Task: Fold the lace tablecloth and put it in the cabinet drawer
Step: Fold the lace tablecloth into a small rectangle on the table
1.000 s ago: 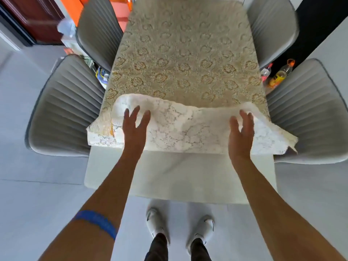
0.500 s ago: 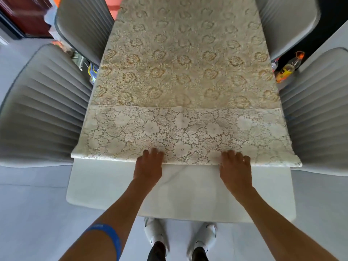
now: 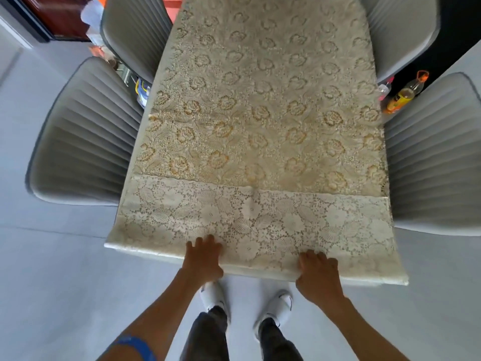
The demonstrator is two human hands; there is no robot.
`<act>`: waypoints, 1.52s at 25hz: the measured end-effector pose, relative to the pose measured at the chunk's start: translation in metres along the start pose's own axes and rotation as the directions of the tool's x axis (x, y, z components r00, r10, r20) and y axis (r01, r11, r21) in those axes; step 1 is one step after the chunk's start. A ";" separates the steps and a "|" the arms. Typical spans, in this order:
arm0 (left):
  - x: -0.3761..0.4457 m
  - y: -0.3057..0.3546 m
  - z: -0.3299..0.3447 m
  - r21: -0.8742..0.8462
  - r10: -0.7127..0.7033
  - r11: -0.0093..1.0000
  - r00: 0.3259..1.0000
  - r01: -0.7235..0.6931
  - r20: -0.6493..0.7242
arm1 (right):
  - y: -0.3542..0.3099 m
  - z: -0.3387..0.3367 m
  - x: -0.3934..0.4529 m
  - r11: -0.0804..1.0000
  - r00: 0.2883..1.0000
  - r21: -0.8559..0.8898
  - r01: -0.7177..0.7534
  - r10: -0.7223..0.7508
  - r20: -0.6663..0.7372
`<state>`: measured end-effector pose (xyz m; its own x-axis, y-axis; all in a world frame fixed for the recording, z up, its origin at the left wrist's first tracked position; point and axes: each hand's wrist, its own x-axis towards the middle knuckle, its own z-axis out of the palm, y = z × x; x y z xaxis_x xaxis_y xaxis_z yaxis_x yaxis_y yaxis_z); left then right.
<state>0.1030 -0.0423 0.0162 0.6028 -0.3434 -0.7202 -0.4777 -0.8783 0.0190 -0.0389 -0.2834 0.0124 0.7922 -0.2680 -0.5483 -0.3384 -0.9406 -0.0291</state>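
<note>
The lace tablecloth [image 3: 260, 121] lies spread along the bench [image 3: 166, 257], covering almost all of it, with its near end folded back on itself as a paler strip [image 3: 260, 220] across the width. The fold runs along the bench's near edge, where only a thin white rim of the bench shows at the left. Both hands grip that folded edge: the left hand [image 3: 204, 259] has its fingers curled over the top of the cloth, clamped on it, and the right hand [image 3: 318, 276] does the same further along, fingers on top and knuckles toward the camera. The hands are well apart, each a little in from the middle of the fold. A blue wristband [image 3: 136, 346] sits on the left forearm. Grey ribbed chairs [image 3: 86, 136] stand on both sides of the bench, and a bottle [image 3: 406, 92] with an orange cap stands on the floor at the right. White shoes [image 3: 277, 304] show below, on the pale floor [image 3: 52, 282]
</note>
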 end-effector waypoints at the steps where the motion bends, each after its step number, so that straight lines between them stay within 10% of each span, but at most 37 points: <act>1: 0.004 -0.002 -0.013 -0.063 -0.007 0.998 0.999 0.010 0.050 | 0.001 -0.008 0.012 0.999 1.000 0.029 0.020 -0.021 0.019; 12: 0.114 -0.037 -0.110 -0.003 0.168 0.985 0.968 -0.172 -0.187 | 0.016 -0.074 0.126 0.958 0.986 0.234 -0.165 0.158 0.047; 23: 0.123 -0.036 -0.105 0.109 0.150 0.986 0.944 -0.123 -0.293 | 0.053 -0.070 0.139 0.989 0.992 -0.144 0.045 -0.061 -0.109; 31: 0.130 -0.063 -0.123 0.021 0.035 0.999 0.981 -0.032 -0.189 | 0.100 -0.118 0.156 0.996 0.976 -0.015 0.088 -0.083 0.203; 38: 0.179 -0.067 -0.253 0.129 0.056 0.992 0.879 0.006 -0.474 | 0.105 -0.221 0.247 0.996 0.974 -0.047 -0.072 0.060 -0.219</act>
<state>0.4041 -0.1288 0.0615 0.8057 -0.5088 -0.3033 -0.5525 -0.8301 -0.0750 0.2332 -0.4945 0.0586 0.8625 -0.3630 -0.3527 -0.3701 -0.9277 0.0498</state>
